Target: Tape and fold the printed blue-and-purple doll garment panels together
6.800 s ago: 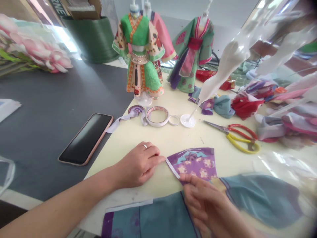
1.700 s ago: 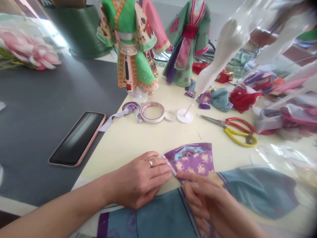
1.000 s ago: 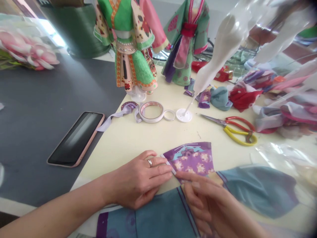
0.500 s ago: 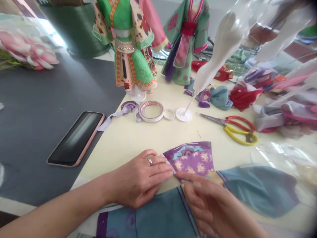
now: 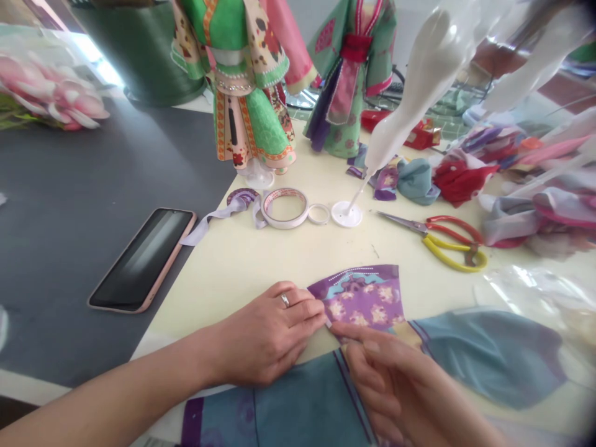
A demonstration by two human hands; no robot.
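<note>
A purple floral fabric piece (image 5: 365,301) with white dotted lines near its top edge lies flat on the cream table. My left hand (image 5: 274,329), a ring on one finger, is closed with its fingertips together at the piece's left edge. A bit of white strip (image 5: 328,323) shows beside those fingertips. My right hand (image 5: 391,372) presses the lower left corner with its index finger, thumb alongside and other fingers curled. Under and between both hands spreads a blue-teal fabric panel (image 5: 298,403) with purple trim. Another blue-teal fabric part (image 5: 488,354) extends to the right.
Scissors (image 5: 437,239) with red and yellow handles lie right. A tape roll (image 5: 285,209), a small ring (image 5: 319,214) and a white stand (image 5: 347,214) are farther back. A phone (image 5: 144,259) lies left. Dressed figures (image 5: 249,93), a flowerpot (image 5: 162,56) and heaped fabric (image 5: 549,211) stand around.
My left fingers have bent more and drawn together at the fabric's edge, covering most of the white strip that showed before. My right hand has hardly moved.
</note>
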